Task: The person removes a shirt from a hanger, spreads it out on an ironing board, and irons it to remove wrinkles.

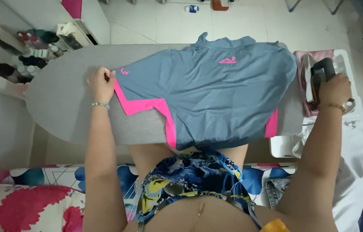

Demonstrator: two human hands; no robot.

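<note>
Floral-print bedding [31,197] lies closest, below both forearms. Left hand [101,83]: fingers [108,75] clenched, pinching the sleeve edge of the grey-blue shirt with pink trim [216,99]. Shirt spread flat on the grey ironing board [61,99], extending rightward from those fingers, hem hanging over the near edge. Right hand [335,89]: fingers wrapped around the black handle of an iron [316,77], standing on a pink cloth [306,58] just past the shirt's far side.
</note>
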